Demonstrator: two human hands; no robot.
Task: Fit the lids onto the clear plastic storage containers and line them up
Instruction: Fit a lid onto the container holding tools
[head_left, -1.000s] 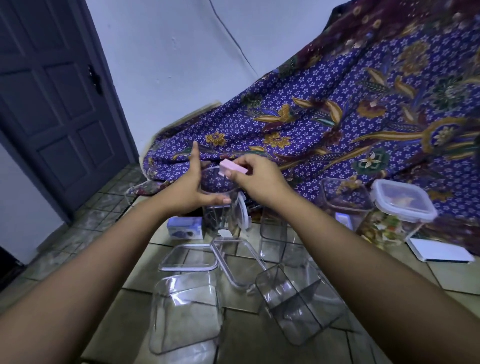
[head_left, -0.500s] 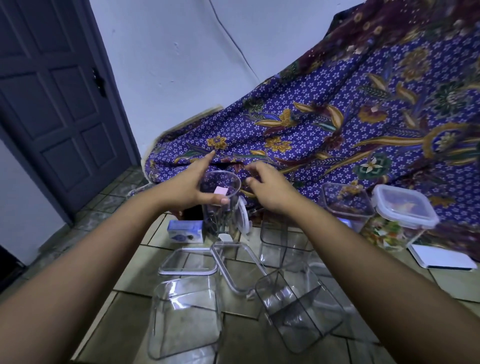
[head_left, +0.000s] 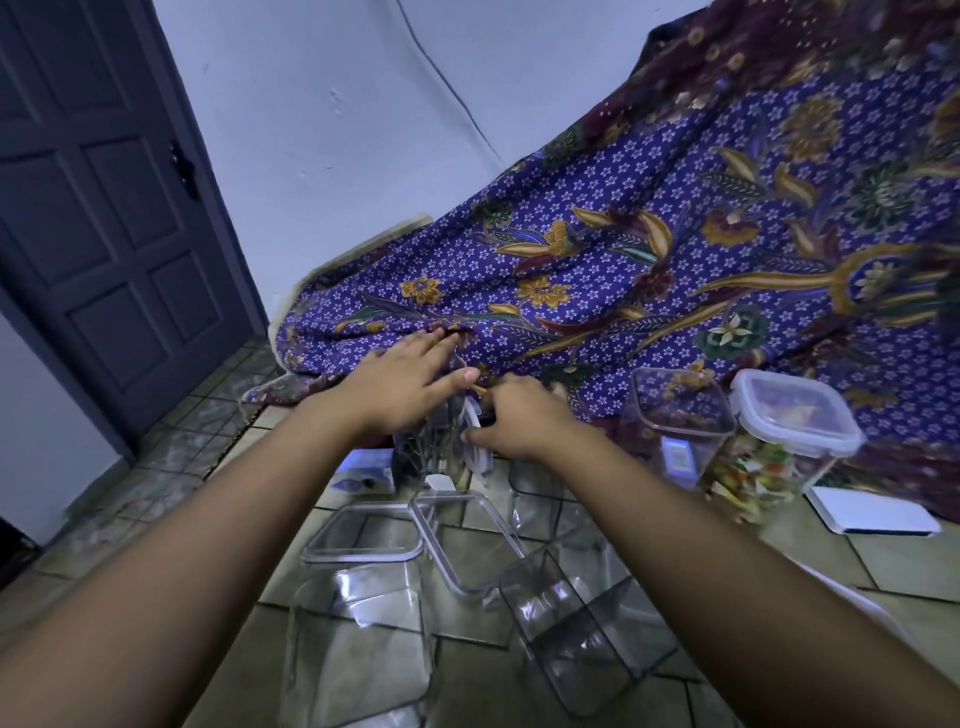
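Note:
A round clear container (head_left: 434, 447) stands on the tiled floor by the cloth. My left hand (head_left: 408, 384) lies over its mouth and holds it, thumb stretched across. My right hand (head_left: 519, 421) is curled on the white round lid (head_left: 475, 439) that leans against the container's right side. Two clear square lids (head_left: 363, 538) (head_left: 467, 543) lie flat in front. Clear square containers lie tipped at the near left (head_left: 358, 644) and near right (head_left: 582, 623). Another (head_left: 680, 415) stands open at the right. A lidded container (head_left: 795, 421) with colourful contents stands beside it.
A purple floral cloth (head_left: 649, 270) drapes over something behind the containers. A dark door (head_left: 104, 208) is at the left. A small blue-and-white box (head_left: 363, 467) sits left of the round container. A flat white lid (head_left: 872, 517) lies at the far right.
My right hand let the small pink piece drop into the round container, then moved down to the white lid. My left hand shifted from the container's side onto its mouth.

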